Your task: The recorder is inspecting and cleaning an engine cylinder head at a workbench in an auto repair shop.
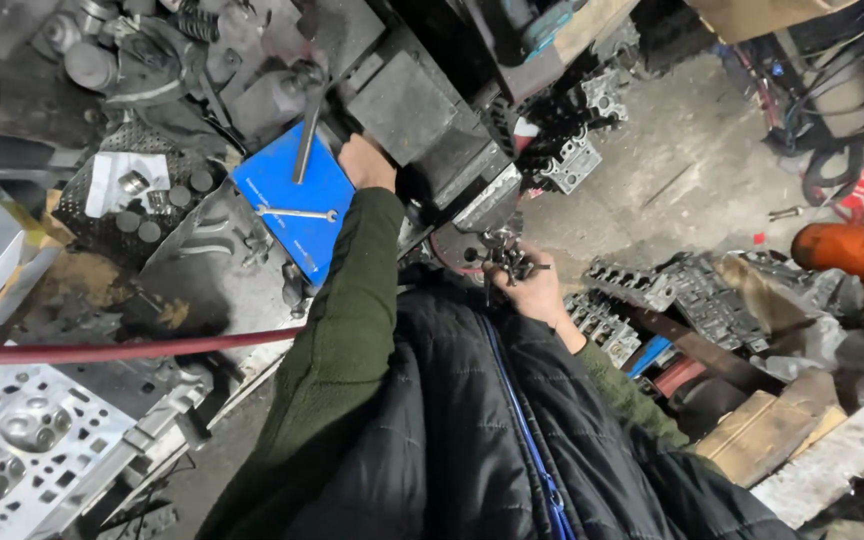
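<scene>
My left hand (365,163) reaches forward onto the cluttered workbench, resting at the edge of a dark metal block (422,120), right beside a blue flat box (297,205). A slim wrench (297,213) and a steel bar (305,140) lie on that blue box. My right hand (535,290) is lower, at the bench's edge, closed around a small dark metal part with prongs (505,258). Both arms wear green sleeves under a dark padded vest.
A red hose (102,350) crosses the left side. A silver cylinder head (22,440) lies at the bottom left. Engine parts (672,290) and wooden boards (782,440) crowd the floor at right, with an orange cylinder (852,250).
</scene>
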